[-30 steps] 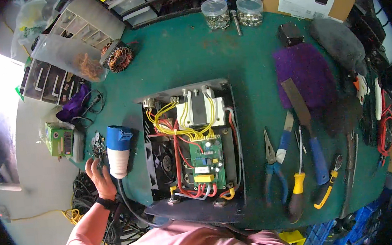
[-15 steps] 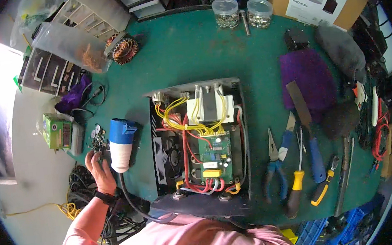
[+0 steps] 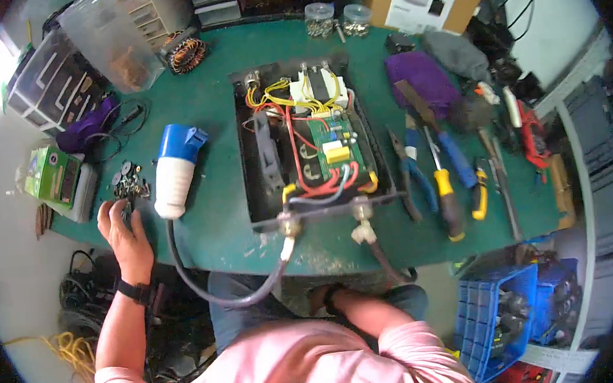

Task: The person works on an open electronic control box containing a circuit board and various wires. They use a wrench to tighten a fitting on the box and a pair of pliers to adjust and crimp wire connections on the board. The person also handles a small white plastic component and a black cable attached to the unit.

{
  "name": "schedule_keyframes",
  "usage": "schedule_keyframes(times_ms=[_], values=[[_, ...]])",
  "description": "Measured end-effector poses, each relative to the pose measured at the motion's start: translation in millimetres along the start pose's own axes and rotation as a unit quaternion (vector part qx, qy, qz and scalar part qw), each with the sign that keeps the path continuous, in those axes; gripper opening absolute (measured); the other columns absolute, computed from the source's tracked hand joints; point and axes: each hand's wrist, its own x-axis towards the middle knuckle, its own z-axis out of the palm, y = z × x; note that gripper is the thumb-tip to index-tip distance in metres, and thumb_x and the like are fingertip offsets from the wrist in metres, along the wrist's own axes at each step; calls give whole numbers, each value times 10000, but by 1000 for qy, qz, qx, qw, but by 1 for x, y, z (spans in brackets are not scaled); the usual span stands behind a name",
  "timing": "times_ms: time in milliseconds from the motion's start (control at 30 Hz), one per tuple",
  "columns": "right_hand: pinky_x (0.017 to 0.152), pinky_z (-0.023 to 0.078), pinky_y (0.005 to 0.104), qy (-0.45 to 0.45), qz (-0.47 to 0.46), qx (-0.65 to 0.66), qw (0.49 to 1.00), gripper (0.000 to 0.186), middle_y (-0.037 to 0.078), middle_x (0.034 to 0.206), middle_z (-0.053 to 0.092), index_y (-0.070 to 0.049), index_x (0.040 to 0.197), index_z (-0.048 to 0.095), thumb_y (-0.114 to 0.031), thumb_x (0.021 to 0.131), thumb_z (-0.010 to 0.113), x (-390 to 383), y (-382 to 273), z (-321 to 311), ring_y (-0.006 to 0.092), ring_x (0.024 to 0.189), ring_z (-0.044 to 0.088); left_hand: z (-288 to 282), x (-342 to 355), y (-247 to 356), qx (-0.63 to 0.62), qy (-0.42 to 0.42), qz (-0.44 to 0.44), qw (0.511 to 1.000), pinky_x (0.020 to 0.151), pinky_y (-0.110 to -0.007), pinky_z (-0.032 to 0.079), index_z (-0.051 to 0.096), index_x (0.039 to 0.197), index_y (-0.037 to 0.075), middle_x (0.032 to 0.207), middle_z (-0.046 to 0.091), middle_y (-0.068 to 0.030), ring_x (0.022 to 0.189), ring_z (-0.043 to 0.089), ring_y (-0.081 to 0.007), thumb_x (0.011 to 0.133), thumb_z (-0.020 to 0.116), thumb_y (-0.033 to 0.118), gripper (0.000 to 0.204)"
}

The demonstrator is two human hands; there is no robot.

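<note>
My left hand (image 3: 127,240) is at the left edge of the green workbench, beside a small pile of screws and washers (image 3: 130,180). Its fingers curl together around something small and dark that I cannot make out. To its right lies a blue and white power plug (image 3: 175,170) on a thick cable. In the middle sits an opened metal case (image 3: 253,203) with a green circuit board (image 3: 334,141), a fan (image 3: 266,151) and yellow and red wires. My right hand (image 3: 320,300) is low, below the bench's front edge, with its fingers mostly hidden.
Pliers (image 3: 416,178), a yellow-handled screwdriver (image 3: 446,194) and a blue-handled scraper (image 3: 453,153) lie right of the case. A purple cloth (image 3: 421,83) is behind them. Two jars of hardware (image 3: 320,22) stand at the back. A green box (image 3: 50,175) is far left, blue crates (image 3: 489,321) below right.
The view has shifted, showing more below the bench edge, where my right arm and hand now appear. My left hand has drawn slightly back from the screw pile, its fingers curled.
</note>
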Motion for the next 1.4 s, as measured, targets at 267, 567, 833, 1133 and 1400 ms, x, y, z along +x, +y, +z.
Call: schedule_keyframes(times_ms=[267,567,833,1133,1400], values=[[938,501,456,214,-120,9,970,558,225,1229,649,-22,1295,584,-393,885,659,-136,-42,-54,366,1114,635,-54,-2,26,-214,143,-63,964,923,-380,415,624,1049,3,1052,554,-143,1027,525,-293,911,639,48,146],[890,534,406,401,-168,22,900,392,172,1115,669,-28,1167,637,-272,870,715,-359,-131,-89,340,1026,657,-86,-45,58,-422,76,-130,894,642,-272,376,607,964,-2,830,501,-46,686,431,-142,824,658,-56,158],[761,558,344,557,-151,27,816,276,137,958,684,-4,1027,683,-101,791,788,-449,-144,-119,246,864,690,-69,-59,54,-428,48,-127,893,686,-245,408,601,991,-2,878,528,-23,747,474,-104,863,629,-66,146],[723,547,324,629,-96,38,771,290,122,924,676,0,1008,681,-31,744,795,-465,-116,-138,228,789,669,-69,-56,72,-390,-13,-38,920,650,-301,451,623,979,0,836,561,-95,695,541,-196,753,692,-79,249],[603,490,331,626,-122,-92,765,188,106,816,642,-6,922,686,-85,779,778,-470,-140,-204,219,691,619,-39,-49,71,-342,55,5,938,779,-395,461,639,994,-4,941,586,-163,874,561,-327,737,723,5,271]])
